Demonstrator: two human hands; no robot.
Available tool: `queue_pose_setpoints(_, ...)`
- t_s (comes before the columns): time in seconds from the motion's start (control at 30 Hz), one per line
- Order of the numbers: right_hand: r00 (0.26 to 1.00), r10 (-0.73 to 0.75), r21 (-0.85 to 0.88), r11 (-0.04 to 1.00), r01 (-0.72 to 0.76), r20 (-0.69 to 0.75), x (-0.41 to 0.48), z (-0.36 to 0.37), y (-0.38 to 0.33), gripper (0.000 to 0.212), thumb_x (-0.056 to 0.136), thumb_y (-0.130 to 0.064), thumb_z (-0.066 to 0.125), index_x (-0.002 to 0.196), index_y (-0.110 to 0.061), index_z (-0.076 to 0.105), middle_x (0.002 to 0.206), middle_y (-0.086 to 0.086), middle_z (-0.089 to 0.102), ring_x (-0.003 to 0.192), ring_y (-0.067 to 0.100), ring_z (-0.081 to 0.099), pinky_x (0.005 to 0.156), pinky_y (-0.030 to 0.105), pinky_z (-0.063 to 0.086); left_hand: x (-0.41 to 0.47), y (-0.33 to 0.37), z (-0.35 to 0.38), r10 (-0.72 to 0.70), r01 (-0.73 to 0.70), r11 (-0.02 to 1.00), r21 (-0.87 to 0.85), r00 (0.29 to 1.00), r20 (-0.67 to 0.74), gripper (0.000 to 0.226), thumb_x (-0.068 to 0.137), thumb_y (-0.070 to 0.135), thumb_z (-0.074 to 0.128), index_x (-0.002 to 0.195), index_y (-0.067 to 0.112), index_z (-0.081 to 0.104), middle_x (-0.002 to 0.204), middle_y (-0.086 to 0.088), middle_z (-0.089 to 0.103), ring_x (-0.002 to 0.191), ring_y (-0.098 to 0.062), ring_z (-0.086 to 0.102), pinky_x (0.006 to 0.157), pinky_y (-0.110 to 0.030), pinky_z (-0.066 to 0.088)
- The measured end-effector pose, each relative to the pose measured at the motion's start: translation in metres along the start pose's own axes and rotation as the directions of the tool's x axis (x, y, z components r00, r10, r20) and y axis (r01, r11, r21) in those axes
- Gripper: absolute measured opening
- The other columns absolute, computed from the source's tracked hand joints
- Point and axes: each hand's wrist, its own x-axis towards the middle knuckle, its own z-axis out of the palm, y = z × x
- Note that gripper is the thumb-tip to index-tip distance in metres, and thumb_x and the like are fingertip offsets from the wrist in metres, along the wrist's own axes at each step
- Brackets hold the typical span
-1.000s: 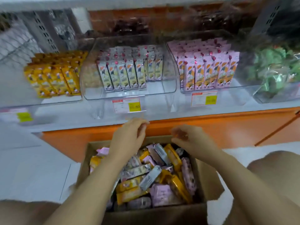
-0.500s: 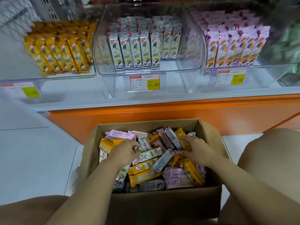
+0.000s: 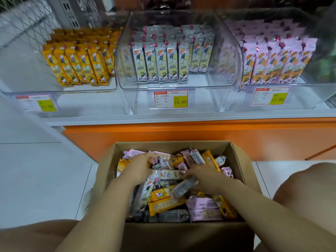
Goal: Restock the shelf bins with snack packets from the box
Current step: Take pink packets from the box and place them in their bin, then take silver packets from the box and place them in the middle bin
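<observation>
An open cardboard box (image 3: pixel 172 144) stands on the floor below the shelf, full of mixed yellow, grey and pink snack packets (image 3: pixel 166 202). Both my hands are inside it. My left hand (image 3: pixel 140 168) lies on the pile at the left, fingers bent down among the packets; its grip is hidden. My right hand (image 3: pixel 206 176) is at the middle right, and its fingers pinch a blurred grey packet (image 3: pixel 183 186). On the shelf are three clear bins: yellow packets (image 3: pixel 78 64) at the left, grey packets (image 3: pixel 163 64) in the middle, pink packets (image 3: pixel 276 64) at the right.
Price tags (image 3: pixel 171 99) hang on the bin fronts. An orange base panel (image 3: pixel 181 131) runs under the white shelf edge. White floor tiles (image 3: pixel 45 179) surround the box. My knees (image 3: pixel 307 193) flank the box. A wire grid (image 3: pixel 23 20) stands at the far left.
My hands dropped from the shelf edge into the box and moved closer together over the packets. The view moved nearer to the shelf and box.
</observation>
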Motion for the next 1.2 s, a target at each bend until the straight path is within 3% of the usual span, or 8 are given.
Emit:
queue_pose_setpoints(0.1,0.996,0.038,0.170,0.985,-0.023,-0.086,0.005,-0.008,0.000,0.040,0.086,-0.036,0.067,0.123,-0.024,0.059,0.119,0.001,0.054,0.105,0.017,0.053,0.089,0.029,0.047,0.004,0.004,-0.008,-0.021,-0.026,0.961,-0.276,0.986,-0.168,0.034,0.088,-0.004,0.059,0.118,0.011,0.057,0.106,-0.006,0.061,0.086,-0.013,0.054,0.068,-0.009,0.043)
queue_pose_setpoints(0.2,0.998,0.026,0.238,0.971,-0.012,-0.056,0.012,-0.010,-0.010,0.046,0.083,-0.038,0.070,0.125,-0.022,0.058,0.123,0.000,0.049,0.106,0.014,0.048,0.091,0.025,0.044,0.005,0.007,-0.011,-0.097,-0.066,0.879,-0.472,0.945,-0.312,0.035,0.086,-0.003,0.063,0.115,0.017,0.060,0.100,-0.003,0.065,0.082,-0.014,0.059,0.083,-0.024,0.050)
queue_pose_setpoints(0.37,0.999,0.036,0.408,0.912,-0.042,0.024,0.025,-0.007,-0.020,0.055,0.080,-0.032,0.075,0.128,-0.020,0.052,0.132,0.004,0.040,0.121,0.019,0.043,0.101,0.032,0.043,0.000,-0.006,-0.007,-0.144,-0.018,0.912,-0.410,0.922,-0.360,0.029,0.090,0.011,0.063,0.118,0.020,0.061,0.098,0.009,0.064,0.096,-0.014,0.060,0.088,-0.028,0.046)
queue_pose_setpoints(0.53,0.983,0.089,0.482,0.862,-0.156,0.159,0.037,-0.008,-0.018,0.097,0.073,-0.036,0.080,0.148,-0.028,0.018,0.152,0.005,0.030,0.136,0.024,0.036,0.106,0.034,0.038,-0.008,-0.013,-0.010,-0.109,0.106,0.994,-0.031,0.979,-0.171,0.034,0.092,0.022,0.062,0.125,0.020,0.057,0.110,-0.001,0.065,0.097,-0.018,0.061,0.075,-0.024,0.043)
queue_pose_setpoints(0.67,0.969,0.000,0.445,0.888,-0.114,0.248,0.048,-0.006,-0.027,0.104,0.073,-0.040,0.080,0.150,-0.031,0.010,0.158,0.001,0.015,0.142,0.025,0.024,0.110,0.035,0.029,-0.012,-0.019,-0.013,-0.196,0.195,0.981,0.024,0.978,0.072,0.043,0.087,0.027,0.069,0.126,0.015,0.054,0.120,0.001,0.057,0.103,-0.013,0.054,0.077,-0.019,0.037)
queue_pose_setpoints(0.77,0.963,-0.029,0.392,0.917,-0.081,0.267,0.054,-0.005,-0.033,0.109,0.073,-0.040,0.080,0.151,-0.030,0.005,0.160,-0.001,0.007,0.144,0.024,0.018,0.114,0.039,0.027,-0.009,-0.024,-0.015,-0.218,0.227,0.973,-0.046,0.964,0.151,0.050,0.088,0.025,0.067,0.134,0.016,0.049,0.140,-0.003,0.048,0.116,-0.019,0.054,0.086,-0.026,0.047)
queue_pose_setpoints(0.93,0.963,-0.009,0.498,0.857,-0.132,0.270,0.053,-0.015,-0.026,0.098,0.076,-0.029,0.079,0.150,-0.031,0.015,0.157,0.000,0.019,0.140,0.024,0.028,0.109,0.034,0.031,-0.009,-0.021,-0.009,-0.273,0.332,0.873,-0.357,0.939,0.207,0.060,0.092,0.009,0.061,0.145,0.017,0.035,0.152,-0.008,0.032,0.131,-0.021,0.042,0.090,-0.032,0.054)
queue_pose_setpoints(1.2,0.956,0.034,0.594,0.777,-0.208,0.290,0.062,-0.012,-0.023,0.089,0.075,-0.026,0.080,0.146,-0.026,0.027,0.153,0.002,0.029,0.137,0.022,0.033,0.101,0.026,0.033,-0.008,-0.016,-0.013,-0.222,0.408,0.811,-0.420,0.878,0.424,0.094,0.075,0.027,0.080,0.150,0.012,0.024,0.158,-0.004,0.017,0.136,-0.021,0.037,0.103,-0.033,0.046)
